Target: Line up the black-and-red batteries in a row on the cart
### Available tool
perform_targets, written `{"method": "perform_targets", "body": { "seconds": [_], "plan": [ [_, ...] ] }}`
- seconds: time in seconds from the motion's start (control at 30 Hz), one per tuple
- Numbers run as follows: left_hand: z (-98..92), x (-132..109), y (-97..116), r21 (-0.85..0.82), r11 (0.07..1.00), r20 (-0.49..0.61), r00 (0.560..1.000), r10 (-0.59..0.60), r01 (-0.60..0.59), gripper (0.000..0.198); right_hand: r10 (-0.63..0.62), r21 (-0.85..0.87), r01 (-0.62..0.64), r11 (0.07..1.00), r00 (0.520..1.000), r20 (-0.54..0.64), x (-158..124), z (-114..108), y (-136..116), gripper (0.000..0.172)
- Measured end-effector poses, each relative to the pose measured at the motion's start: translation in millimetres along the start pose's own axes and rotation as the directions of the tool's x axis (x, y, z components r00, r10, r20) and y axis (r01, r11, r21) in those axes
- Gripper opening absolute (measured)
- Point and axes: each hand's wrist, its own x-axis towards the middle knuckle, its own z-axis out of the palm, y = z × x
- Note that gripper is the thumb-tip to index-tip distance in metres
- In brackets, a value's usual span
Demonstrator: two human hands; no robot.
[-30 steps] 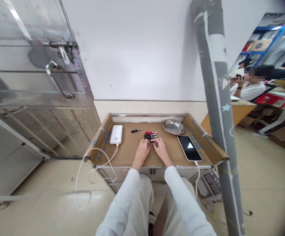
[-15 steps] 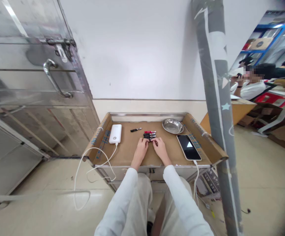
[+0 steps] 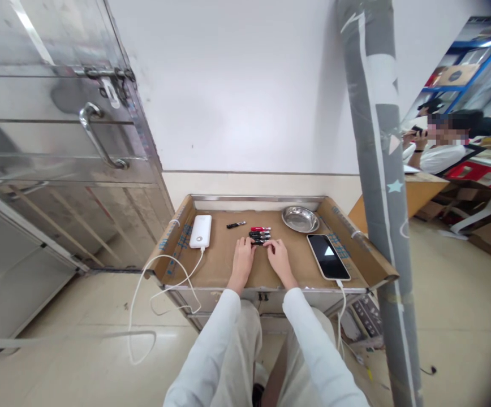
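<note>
A small row of pens (image 3: 259, 233), black ones and a red one, lies on the cardboard-lined tray table (image 3: 220, 265). My left hand (image 3: 244, 252) and my right hand (image 3: 276, 252) rest side by side just in front of the row, fingers curled. Their fingertips pinch the two ends of the nearest black pen (image 3: 259, 242). A single black pen (image 3: 236, 225) lies apart, farther back and to the left.
A white power bank (image 3: 200, 230) with a trailing cable lies at the left, a round metal dish (image 3: 300, 219) at the back right, a phone (image 3: 327, 256) on a cable at the right. A steel cabinet (image 3: 59, 141) stands left, a grey padded post (image 3: 377, 169) right, with people seated beyond.
Both hands stay at the nearest pen with barely any shift; the view has only swayed slightly.
</note>
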Motion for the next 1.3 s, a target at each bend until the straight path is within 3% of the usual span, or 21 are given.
{"method": "perform_targets", "body": {
  "seconds": [0.17,0.27,0.47,0.57,0.73,0.8,0.87,1.0,1.13,1.3],
  "plan": [
    [1.4,3,0,0.073,0.997,-0.012,0.999,0.031,-0.03,0.009,0.035,0.007,-0.035,0.999,0.999,0.001,1,-1,1,0.027],
    [1.1,6,1,0.109,0.994,-0.076,0.996,0.038,-0.029,0.015,0.043,0.042,-0.045,0.998,0.998,0.038,1,-4,-1,0.029],
    [-3.5,25,-16,0.199,0.969,-0.248,0.964,-0.092,0.144,0.034,-0.054,0.004,0.055,0.999,0.978,0.202,0,0,-1,0.031],
    [-7.4,36,-30,0.25,0.953,-0.209,0.97,-0.122,0.173,0.035,-0.049,-0.012,0.052,0.999,0.979,0.196,0,2,2,0.03],
    [-16.2,32,-41,0.299,0.915,-0.178,0.958,-0.224,0.27,0.021,0.019,0.139,-0.042,0.989,0.987,0.162,1,-3,-1,0.028],
    [-19.5,23,-41,0.193,0.943,-0.182,0.954,-0.238,0.272,0.019,0.06,0.21,-0.087,0.974,0.99,0.131,0,-5,-4,0.029],
    [-21.2,11,-38,-0.014,0.98,-0.148,0.969,-0.199,0.2,0.018,0.124,0.287,-0.151,0.946,0.986,0.113,1,-6,-6,0.034],
    [-16.7,-6,-20,-0.366,0.93,-0.065,0.996,-0.064,0.036,0.018,0.276,0.466,-0.319,0.825,0.948,0.159,2,-7,-9,0.047],
    [-6.3,-6,3,-0.483,0.875,-0.032,0.999,-0.032,0.013,0.017,0.35,0.629,-0.411,0.66,0.909,0.227,4,-14,-7,0.046],
    [1.0,5,16,-0.57,0.821,-0.038,0.996,-0.075,0.04,0.02,0.336,0.742,-0.446,0.5,0.89,0.308,6,-24,-1,0.037]
  ]
}}
